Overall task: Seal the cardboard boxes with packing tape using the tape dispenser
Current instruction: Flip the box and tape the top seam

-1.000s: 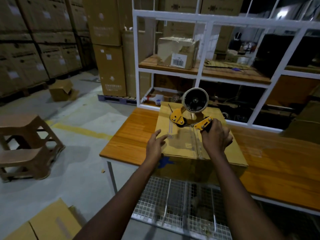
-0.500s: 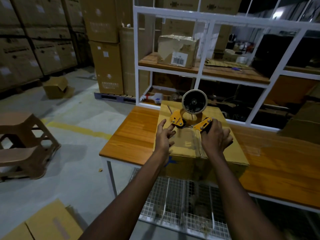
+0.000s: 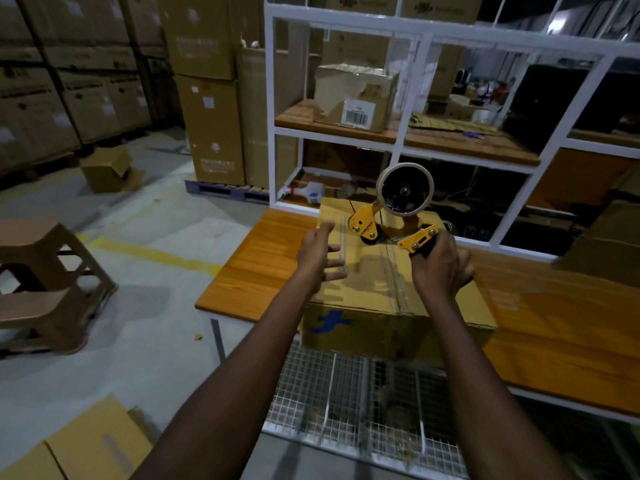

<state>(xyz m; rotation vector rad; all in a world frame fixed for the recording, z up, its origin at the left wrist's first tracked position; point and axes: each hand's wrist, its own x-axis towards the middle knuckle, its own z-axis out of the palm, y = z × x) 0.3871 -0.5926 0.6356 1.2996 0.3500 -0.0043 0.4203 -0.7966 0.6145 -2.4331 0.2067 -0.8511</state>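
A closed cardboard box (image 3: 377, 289) with a blue mark on its near side sits on the wooden table (image 3: 256, 268). My right hand (image 3: 441, 268) grips the black handle of a yellow tape dispenser (image 3: 391, 220), whose roller end rests on the box top near the far end of the centre seam. Its tape roll (image 3: 404, 190) stands up above the box. My left hand (image 3: 320, 256) hovers over the left part of the box top with fingers spread and relaxed, holding nothing.
A white metal shelf frame (image 3: 408, 147) rises behind the table, with a torn labelled box (image 3: 356, 98) on it. Wire mesh baskets (image 3: 360, 410) lie under the table. Brown plastic stools (image 3: 48, 282) stand left. Stacked cartons (image 3: 207, 98) and flat cardboard (image 3: 83, 445) are on the floor.
My left hand has lifted off the box top and drawn back slightly left, fingers spread. The dispenser has stayed at the far end of the seam in my right hand.
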